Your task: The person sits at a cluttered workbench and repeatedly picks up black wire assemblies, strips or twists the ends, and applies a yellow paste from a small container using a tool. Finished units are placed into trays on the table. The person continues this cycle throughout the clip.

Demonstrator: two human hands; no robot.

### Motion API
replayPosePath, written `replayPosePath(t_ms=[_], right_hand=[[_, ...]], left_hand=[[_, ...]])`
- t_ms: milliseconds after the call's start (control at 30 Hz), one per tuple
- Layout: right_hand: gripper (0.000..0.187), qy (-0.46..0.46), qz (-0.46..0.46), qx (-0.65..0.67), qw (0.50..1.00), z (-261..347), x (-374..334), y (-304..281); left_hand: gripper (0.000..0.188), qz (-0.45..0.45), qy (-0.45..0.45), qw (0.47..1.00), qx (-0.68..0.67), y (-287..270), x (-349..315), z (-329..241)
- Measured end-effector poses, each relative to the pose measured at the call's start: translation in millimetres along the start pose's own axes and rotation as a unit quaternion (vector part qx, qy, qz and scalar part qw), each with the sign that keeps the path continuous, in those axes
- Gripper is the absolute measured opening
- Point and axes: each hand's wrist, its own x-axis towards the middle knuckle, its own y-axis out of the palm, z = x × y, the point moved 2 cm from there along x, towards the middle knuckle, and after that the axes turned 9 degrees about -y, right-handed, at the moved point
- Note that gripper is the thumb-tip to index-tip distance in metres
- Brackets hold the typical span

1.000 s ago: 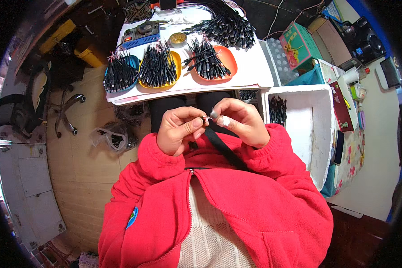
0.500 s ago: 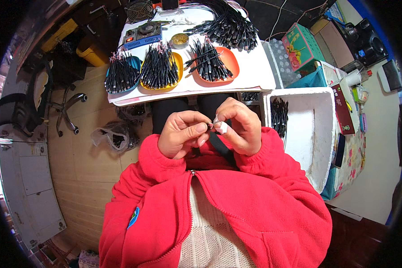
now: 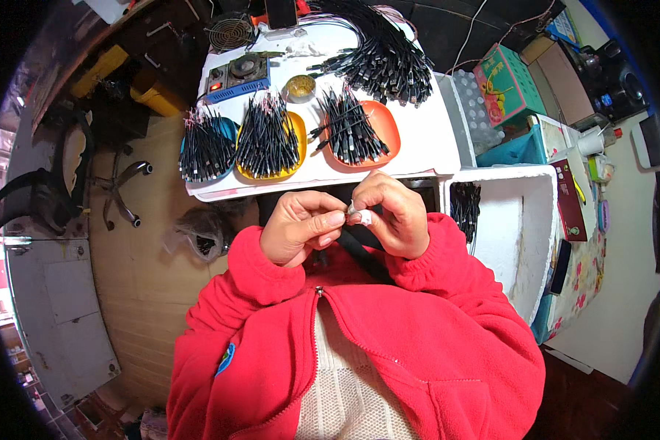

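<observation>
My left hand (image 3: 297, 231) and my right hand (image 3: 396, 218) meet in front of my chest, just off the table's near edge. Both are closed in a pinch, fingertips almost touching. What sits between them is too small and covered to make out. White tape or wrap (image 3: 364, 217) shows at the right thumb and finger. Beyond the hands, bundles of short black cables with metal plugs fill a blue tray (image 3: 229, 130), a yellow tray (image 3: 300, 130) and an orange tray (image 3: 389, 132).
A blue metal device (image 3: 238, 79) with a red light stands behind the trays, beside a round tin (image 3: 300, 88). A large heap of black cables (image 3: 385, 62) lies at the back right. Right of me, a white foam box (image 3: 506, 220) holds more cables (image 3: 465, 207). A plastic bag (image 3: 202, 231) rests on the floor.
The whole view has shifted, so the table and trays appear lower. Both hands keep their pinch, and the small dark bit seen between the fingertips is now mostly covered.
</observation>
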Motion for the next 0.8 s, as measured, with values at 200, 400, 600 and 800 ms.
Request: replayPosePath(t_ms=[200,400,600,800], right_hand=[[0.009,0.007,-0.042,0.044,0.998,-20,26,-2],[0.013,0.103,-0.032,0.098,0.989,-53,21,2],[0.015,0.189,0.189,0.238,0.934,-99,-36,50],[0.014,0.224,0.29,0.207,0.907,-125,-75,65]], left_hand=[[0.016,-0.039,-0.054,0.997,0.049,-1,7,-42],[0.009,-0.211,0.206,0.888,0.352,-15,21,-124],[0.009,-0.199,0.304,0.539,0.76,-75,122,-155],[0.009,-0.204,0.159,0.48,0.838,-134,182,-132]])
